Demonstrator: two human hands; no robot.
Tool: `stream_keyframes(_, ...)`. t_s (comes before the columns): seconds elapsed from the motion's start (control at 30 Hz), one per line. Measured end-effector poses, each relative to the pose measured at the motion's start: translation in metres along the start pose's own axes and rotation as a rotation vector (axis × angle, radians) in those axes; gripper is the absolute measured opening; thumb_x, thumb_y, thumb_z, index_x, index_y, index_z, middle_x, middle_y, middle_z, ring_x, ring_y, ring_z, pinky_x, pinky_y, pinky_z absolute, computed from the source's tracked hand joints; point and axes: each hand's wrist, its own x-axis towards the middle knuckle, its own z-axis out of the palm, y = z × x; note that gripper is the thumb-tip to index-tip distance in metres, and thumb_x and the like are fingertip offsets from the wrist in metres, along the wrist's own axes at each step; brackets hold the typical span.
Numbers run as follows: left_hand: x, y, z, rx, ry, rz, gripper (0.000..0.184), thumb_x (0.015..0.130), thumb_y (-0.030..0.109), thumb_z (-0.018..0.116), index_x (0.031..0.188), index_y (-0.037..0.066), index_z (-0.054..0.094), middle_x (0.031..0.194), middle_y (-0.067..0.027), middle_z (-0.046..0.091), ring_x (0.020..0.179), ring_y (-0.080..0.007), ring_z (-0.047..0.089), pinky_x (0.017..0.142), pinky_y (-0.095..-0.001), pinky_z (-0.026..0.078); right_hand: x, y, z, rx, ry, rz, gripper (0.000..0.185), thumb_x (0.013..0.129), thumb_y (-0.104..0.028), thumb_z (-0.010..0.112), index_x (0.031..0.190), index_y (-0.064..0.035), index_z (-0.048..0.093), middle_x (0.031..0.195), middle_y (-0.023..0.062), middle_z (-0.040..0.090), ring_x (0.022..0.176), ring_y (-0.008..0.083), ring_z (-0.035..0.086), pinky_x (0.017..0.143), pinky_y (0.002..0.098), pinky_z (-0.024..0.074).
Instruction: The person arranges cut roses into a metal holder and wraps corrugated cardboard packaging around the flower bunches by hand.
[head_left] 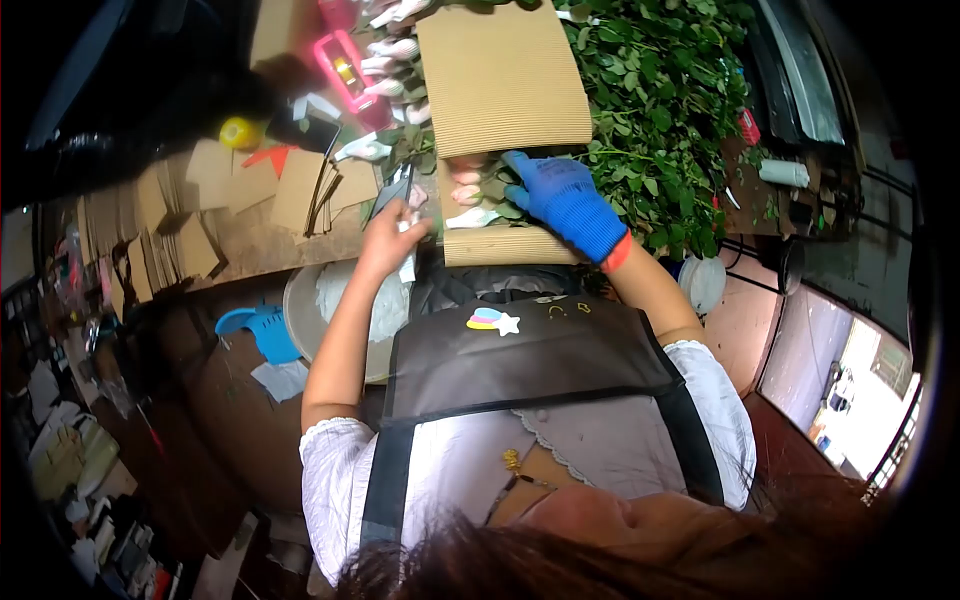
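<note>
My left hand [393, 238], bare, is closed around a grey stapler-like tool [393, 190] at the left side of the cardboard. My right hand [565, 200] wears a blue knit glove with an orange cuff. Its fingers reach out, apart, over the leaves beside pale pink roses [466, 180]; some fingertips are hidden among them. The roses lie on corrugated cardboard [510, 246], whose near edge curls up toward me. Another corrugated sheet [505, 80] covers the stems farther up. A white-wrapped bud [472, 217] sits just left of the gloved fingers.
Leafy green stems [660, 110] heap up on the right of the table. White-wrapped buds [392, 50] line the left side, near a pink tape dispenser [347, 75]. Cardboard pieces [305, 185] and a yellow tape roll [238, 132] lie farther left. Below stands a lined bin [300, 310].
</note>
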Motion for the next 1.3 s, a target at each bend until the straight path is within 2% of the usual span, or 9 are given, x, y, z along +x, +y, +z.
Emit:
stream_keyframes(0.23, 0.029, 0.011, 0.029, -0.101, -0.354, -0.028, 0.035, 0.092, 0.035, 0.072, 0.082, 0.002, 0.067, 0.079, -0.0035, 0.065, 0.077, -0.0114, 0.056, 0.073, -0.0290, 0.047, 0.021, -0.011, 0.027, -0.282, -0.303, -0.224, 0.029, 0.089, -0.021, 0.059, 0.112, -0.0053, 0.069, 0.107, 0.0160, 0.072, 0.097, 0.0296, 0.071, 0.080, 0.0434, 0.0562)
stream_keyframes(0.5, -0.004, -0.007, 0.026, -0.435, 0.277, -0.111, 0.028, 0.096, 0.026, 0.063, 0.079, 0.003, 0.064, 0.067, 0.0013, 0.054, 0.066, -0.0073, 0.046, 0.060, -0.0279, 0.041, 0.033, -0.007, 0.053, -0.288, -0.208, -0.261, 0.028, 0.093, -0.022, 0.056, 0.113, -0.0072, 0.071, 0.113, 0.0185, 0.070, 0.102, 0.0294, 0.070, 0.082, 0.0419, 0.0559)
stream_keyframes(0.63, -0.048, -0.034, -0.074, 0.609, -0.183, -0.335, 0.031, 0.086, 0.036, 0.070, 0.099, 0.008, 0.073, 0.089, -0.0102, 0.072, 0.077, -0.0300, 0.066, 0.071, -0.0410, 0.051, 0.062, 0.034, 0.133, -0.207, 0.000, -0.479, 0.032, 0.094, -0.026, 0.055, 0.116, -0.0080, 0.070, 0.119, 0.0157, 0.069, 0.105, 0.0313, 0.068, 0.085, 0.0427, 0.0546)
stream_keyframes(0.7, -0.072, -0.049, -0.078, 1.102, -0.249, -0.154, 0.038, 0.082, 0.042, 0.073, 0.105, 0.011, 0.073, 0.099, -0.0064, 0.074, 0.094, -0.0326, 0.066, 0.079, -0.0458, 0.050, 0.066, 0.038, 0.144, -0.002, 0.147, -0.598, 0.033, 0.092, -0.025, 0.057, 0.118, -0.0087, 0.070, 0.123, 0.0134, 0.068, 0.106, 0.0317, 0.068, 0.087, 0.0439, 0.0539)
stream_keyframes(0.83, -0.030, -0.015, -0.030, 0.341, -0.093, 0.052, 0.034, 0.089, 0.032, 0.069, 0.111, 0.006, 0.064, 0.109, -0.0132, 0.067, 0.106, -0.0357, 0.061, 0.089, -0.0432, 0.048, 0.057, 0.026, 0.110, -0.328, 0.115, -0.797, 0.035, 0.093, -0.028, 0.056, 0.121, -0.0110, 0.068, 0.128, 0.0123, 0.064, 0.112, 0.0298, 0.064, 0.093, 0.0426, 0.0500)
stream_keyframes(0.9, 0.005, 0.000, 0.016, -0.030, 0.009, 0.213, 0.064, 0.080, 0.030, 0.082, 0.125, 0.000, 0.049, 0.118, -0.0191, 0.057, 0.110, -0.0334, 0.058, 0.096, -0.0397, 0.046, 0.064, 0.022, 0.109, -0.310, -0.169, -0.631, 0.034, 0.097, -0.031, 0.052, 0.120, -0.0112, 0.066, 0.130, 0.0151, 0.062, 0.118, 0.0293, 0.060, 0.099, 0.0410, 0.0467)
stream_keyframes(1.0, 0.040, 0.003, 0.052, 0.045, -0.029, 0.261, 0.097, 0.065, 0.038, 0.092, 0.135, 0.001, 0.036, 0.131, -0.0232, 0.042, 0.127, -0.0377, 0.041, 0.109, -0.0417, 0.035, 0.047, -0.009, 0.055, -0.504, -0.443, -0.417, 0.028, 0.095, -0.031, 0.054, 0.110, -0.0133, 0.069, 0.114, 0.0175, 0.069, 0.107, 0.0313, 0.066, 0.091, 0.0423, 0.0517)
stream_keyframes(1.1, 0.053, -0.012, 0.062, 0.092, -0.090, 0.310, 0.107, 0.064, 0.042, 0.091, 0.141, 0.001, 0.030, 0.138, -0.0240, 0.036, 0.132, -0.0394, 0.034, 0.113, -0.0432, 0.030, 0.032, -0.008, 0.028, -0.382, -0.414, -0.328, 0.028, 0.087, -0.029, 0.062, 0.103, -0.0090, 0.072, 0.092, 0.0170, 0.073, 0.089, 0.0330, 0.071, 0.079, 0.0449, 0.0551)
stream_keyframes(1.3, 0.054, -0.012, 0.064, 0.156, -0.140, 0.275, 0.121, 0.067, 0.049, 0.087, 0.152, 0.003, 0.015, 0.149, -0.0278, 0.024, 0.140, -0.0427, 0.023, 0.118, -0.0458, 0.023, 0.045, 0.004, 0.063, -0.307, -0.136, -0.191, 0.025, 0.088, -0.034, 0.061, 0.097, -0.0123, 0.069, 0.091, 0.0144, 0.072, 0.087, 0.0329, 0.070, 0.075, 0.0459, 0.0545)
